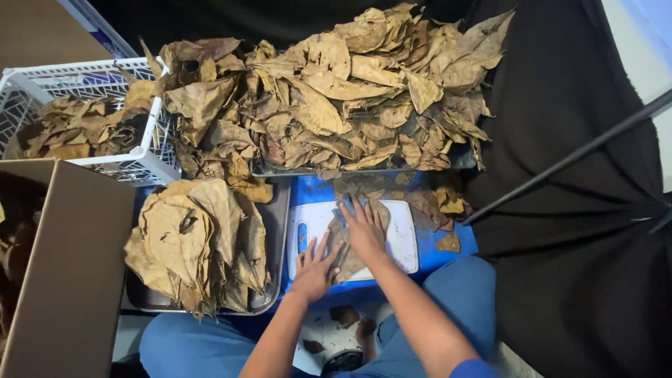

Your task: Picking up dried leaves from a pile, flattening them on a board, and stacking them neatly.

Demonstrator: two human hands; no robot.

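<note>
Here, pressing a dry brown leaf (348, 245) flat on the white cutting board (402, 234), left hand (315, 269) spread at its lower edge, right hand (362, 227) spread on its middle. Lying beside the board's left edge, a tray (274, 231) of stacked leaves (196, 241).

Makeshift leaf-sorting workspace, dried leaf heap (350, 91), white basket (150, 157), metal tray (274, 231), cardboard box (70, 266)

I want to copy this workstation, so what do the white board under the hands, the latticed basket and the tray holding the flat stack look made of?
The white board looks like smooth matte plastic, with a moulded handle slot. The basket seems rigid white plastic, moulded as an open lattice. The tray is probably metal: dull grey, thin raised rim.
</note>
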